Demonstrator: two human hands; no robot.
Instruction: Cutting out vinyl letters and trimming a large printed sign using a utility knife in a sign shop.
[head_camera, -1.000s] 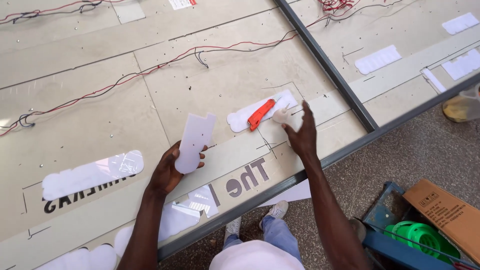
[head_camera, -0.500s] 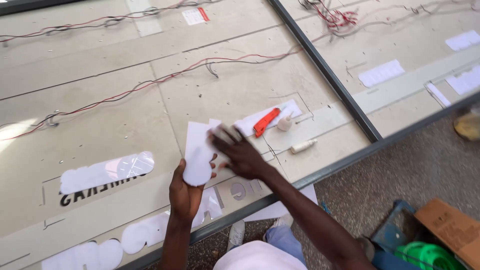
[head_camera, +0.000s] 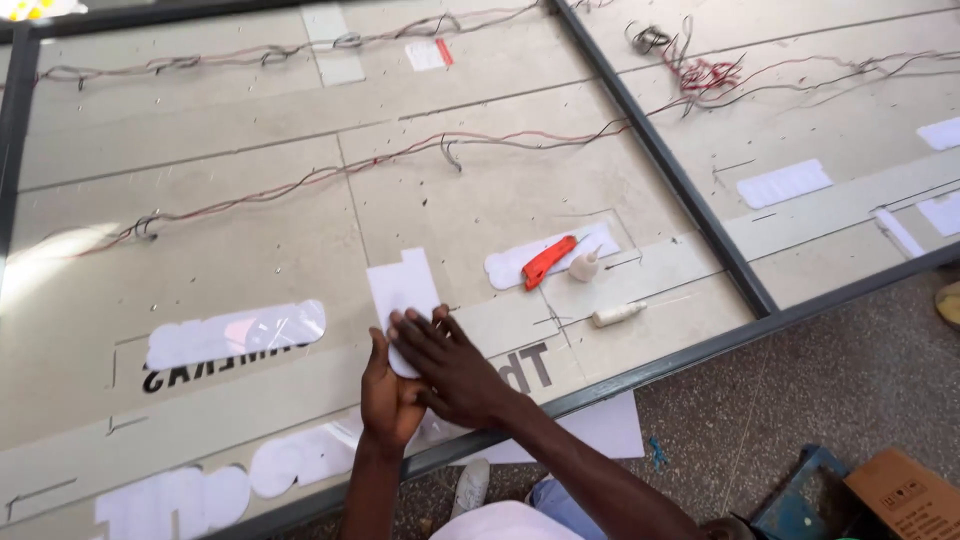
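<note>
Right now both of your hands meet over a white cut-out piece (head_camera: 402, 292) that lies flat on the pale panel (head_camera: 250, 240), near its lower edge. Your left hand (head_camera: 388, 400) sits under the piece's lower end, thumb up along its left side, so its grip is pinching the bottom of the white cut-out piece. Your right hand (head_camera: 455, 372) lies across the left one with fingers (head_camera: 412, 328) stretched out flat and pressed onto the lower part of the piece; that grip is spread, not closed around anything.

Just right of the piece, a white rounded strip (head_camera: 550, 255) carries an orange utility knife (head_camera: 548, 262), lying at a slant. A small white glue bottle (head_camera: 584, 266) stands touching the strip's right part, and a white tube (head_camera: 618, 314) lies on its side a little below it, apart from your hands.

To the left, a long white lettered cut-out (head_camera: 236, 334) rests above dark mirrored lettering on the panel. More white shapes (head_camera: 200, 490) lie along the lower left edge. Red and dark wires (head_camera: 330, 175) run across the panel's upper half. A dark metal frame bar (head_camera: 660, 160) crosses diagonally at the right. Past the panel edge, on the speckled floor (head_camera: 850, 370), a cardboard box (head_camera: 905, 495) sits in the lower right corner.
</note>
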